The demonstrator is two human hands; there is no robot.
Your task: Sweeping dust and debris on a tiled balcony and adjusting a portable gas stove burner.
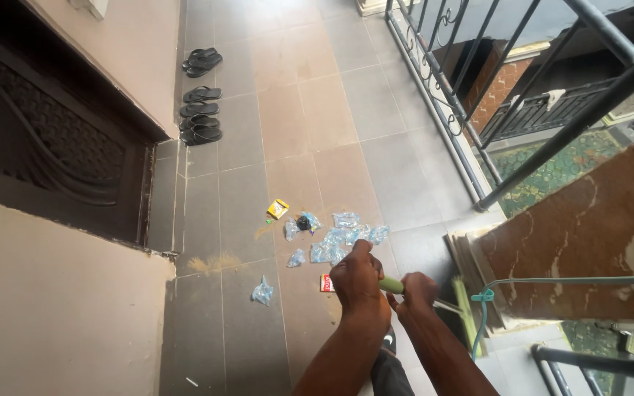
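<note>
Tiled balcony floor [288, 125] is strewn with clear plastic sachets [339, 238] beside a railing [449, 95]. A green handle [391, 285] is gripped low over the floor by left hand [359, 282] and right hand [414, 292], fingers curled tight around it.

Plastic wrappers [339, 238] lie before both hands, sandals [200, 110] behind, railing [442, 95] perhaps right

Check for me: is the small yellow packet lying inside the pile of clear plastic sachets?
No: the yellow packet lies apart on the tiled floor, up and to the left of the plastic sachets.
</note>
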